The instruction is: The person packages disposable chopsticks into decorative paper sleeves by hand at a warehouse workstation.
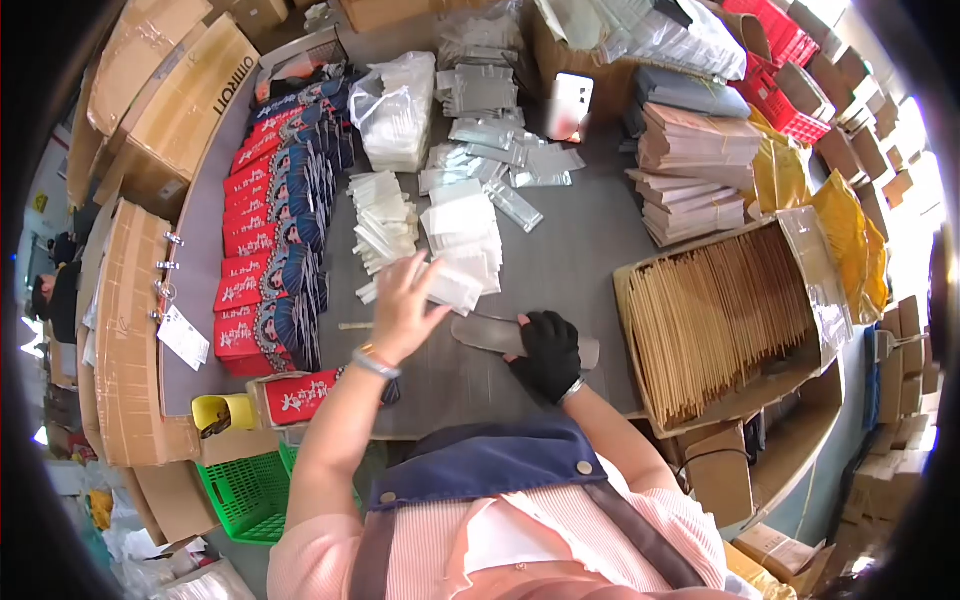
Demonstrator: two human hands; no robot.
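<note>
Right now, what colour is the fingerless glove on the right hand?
The fingerless glove is black, seen best in the head view.

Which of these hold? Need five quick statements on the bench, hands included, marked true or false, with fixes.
1. The right hand wears a black glove. True.
2. The left hand wears a matching glove. False: its fingers are bare, with a band at the wrist.
3. Red-and-blue packs are lined up along the left side of the table. True.
4. The green basket stands on the table, beside the white packets. False: it sits below the table's near edge, at the left.
5. The open carton on the right is packed with brown flat pieces. True.
</note>
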